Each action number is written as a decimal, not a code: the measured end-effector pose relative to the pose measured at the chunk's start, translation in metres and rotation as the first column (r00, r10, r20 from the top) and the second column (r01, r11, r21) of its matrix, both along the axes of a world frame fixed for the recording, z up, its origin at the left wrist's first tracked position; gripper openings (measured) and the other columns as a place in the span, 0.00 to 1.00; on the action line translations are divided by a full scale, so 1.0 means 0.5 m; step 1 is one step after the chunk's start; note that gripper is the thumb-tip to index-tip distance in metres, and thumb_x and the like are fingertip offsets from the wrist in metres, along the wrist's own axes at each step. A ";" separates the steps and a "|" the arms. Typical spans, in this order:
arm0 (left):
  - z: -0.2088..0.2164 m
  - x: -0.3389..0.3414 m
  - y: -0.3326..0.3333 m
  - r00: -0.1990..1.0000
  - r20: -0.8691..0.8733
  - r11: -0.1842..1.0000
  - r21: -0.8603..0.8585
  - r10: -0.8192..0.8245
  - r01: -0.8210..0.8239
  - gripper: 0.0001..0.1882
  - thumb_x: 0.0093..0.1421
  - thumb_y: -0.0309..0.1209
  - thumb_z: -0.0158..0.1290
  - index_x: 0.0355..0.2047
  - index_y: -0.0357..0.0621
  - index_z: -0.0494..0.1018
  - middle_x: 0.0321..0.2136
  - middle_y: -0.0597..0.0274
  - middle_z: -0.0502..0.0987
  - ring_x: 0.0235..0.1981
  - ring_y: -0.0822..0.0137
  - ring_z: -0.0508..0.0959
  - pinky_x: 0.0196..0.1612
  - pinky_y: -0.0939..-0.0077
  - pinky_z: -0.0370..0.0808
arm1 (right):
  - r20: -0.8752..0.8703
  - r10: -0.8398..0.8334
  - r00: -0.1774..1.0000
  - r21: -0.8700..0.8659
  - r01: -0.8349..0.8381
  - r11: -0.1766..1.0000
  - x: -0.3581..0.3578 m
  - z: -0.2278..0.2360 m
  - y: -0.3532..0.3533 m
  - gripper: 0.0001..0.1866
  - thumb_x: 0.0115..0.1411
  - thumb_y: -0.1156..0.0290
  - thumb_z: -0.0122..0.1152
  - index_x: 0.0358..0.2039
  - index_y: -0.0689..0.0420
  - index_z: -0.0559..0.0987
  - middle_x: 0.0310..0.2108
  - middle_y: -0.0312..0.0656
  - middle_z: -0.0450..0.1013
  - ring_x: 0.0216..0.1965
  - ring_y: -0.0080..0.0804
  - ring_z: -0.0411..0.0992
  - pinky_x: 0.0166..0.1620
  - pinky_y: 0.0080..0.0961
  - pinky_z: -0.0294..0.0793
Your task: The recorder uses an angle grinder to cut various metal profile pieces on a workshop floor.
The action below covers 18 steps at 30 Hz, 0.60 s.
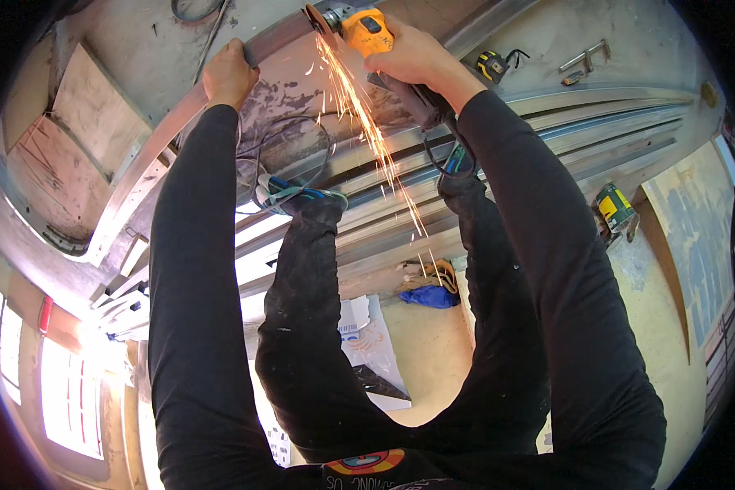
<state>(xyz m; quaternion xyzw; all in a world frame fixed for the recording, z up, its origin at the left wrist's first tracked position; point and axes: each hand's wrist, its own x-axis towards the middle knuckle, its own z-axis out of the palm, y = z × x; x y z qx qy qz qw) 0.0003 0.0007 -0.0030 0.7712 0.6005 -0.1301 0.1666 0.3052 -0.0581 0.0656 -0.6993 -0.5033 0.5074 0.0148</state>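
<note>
My right hand [416, 55] grips an orange-yellow angle grinder [369, 33] by its dark body, near the top of the view. Its thin disc [320, 24] meets a long metal bar [282, 37], and a stream of sparks [359, 110] sprays down from there toward the floor between my legs. To the left of the disc, my left hand [229, 75] is closed around the same bar, which runs on down to the lower left. The far end of the cut, if any, is hidden by the disc.
Several long metal tubes [604, 135] lie across under my feet. A black cable [322, 155] loops near my left shoe. At right are a tape measure [490, 65], a T-shaped metal tool [584, 57] and a green-yellow can [616, 206]. A blue cloth [429, 296] lies below the sparks.
</note>
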 end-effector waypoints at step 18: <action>0.006 0.001 -0.002 1.000 -0.010 1.000 -0.016 0.013 -0.013 0.20 0.48 0.32 0.65 0.39 0.41 0.71 0.41 0.49 0.80 0.44 0.47 0.80 0.46 0.56 0.77 | -0.173 -0.106 0.979 -0.136 0.083 0.987 0.046 0.044 -0.097 0.40 0.45 0.58 0.72 0.60 0.53 0.71 0.44 0.53 0.79 0.46 0.51 0.77 0.50 0.37 0.75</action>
